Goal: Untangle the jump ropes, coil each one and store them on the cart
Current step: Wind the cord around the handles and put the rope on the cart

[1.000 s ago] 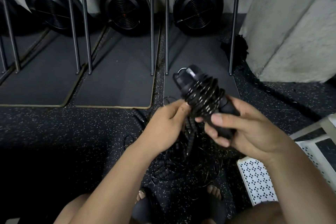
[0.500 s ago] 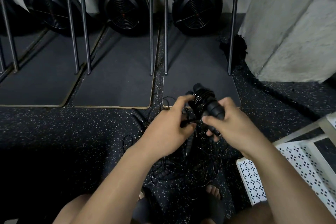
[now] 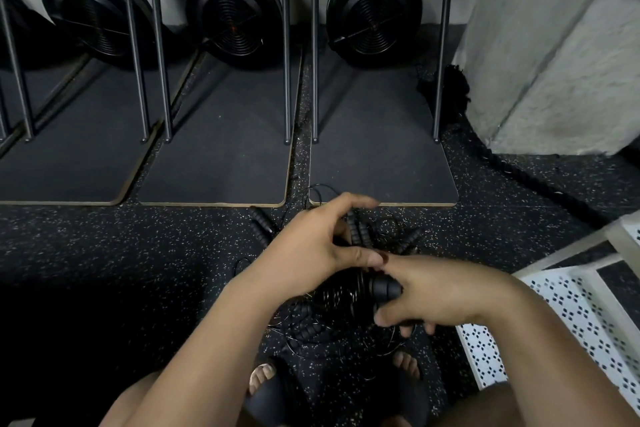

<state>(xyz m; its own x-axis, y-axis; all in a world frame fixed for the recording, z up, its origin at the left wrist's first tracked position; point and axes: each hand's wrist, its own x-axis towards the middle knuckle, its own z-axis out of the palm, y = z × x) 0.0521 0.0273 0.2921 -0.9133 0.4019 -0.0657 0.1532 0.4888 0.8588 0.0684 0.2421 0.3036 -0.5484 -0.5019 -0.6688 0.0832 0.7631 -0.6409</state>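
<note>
The coiled jump rope (image 3: 349, 295) sits low between both hands, just above the tangled pile (image 3: 311, 333) on the floor (image 3: 138, 253). The right hand (image 3: 443, 295) grips the coil by its smooth handle (image 3: 384, 288). The left hand (image 3: 311, 246) curls around two ribbed handles (image 3: 358, 236). Risk: loose loops from the pile may snag the coil and unwind it during transfer to the white cart (image 3: 571, 305) at right.

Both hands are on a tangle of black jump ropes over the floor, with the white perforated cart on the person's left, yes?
No. The head view shows the white perforated cart at the person's right, not left. The rest holds: left hand and right hand are on the black jump ropes over the floor.
</note>
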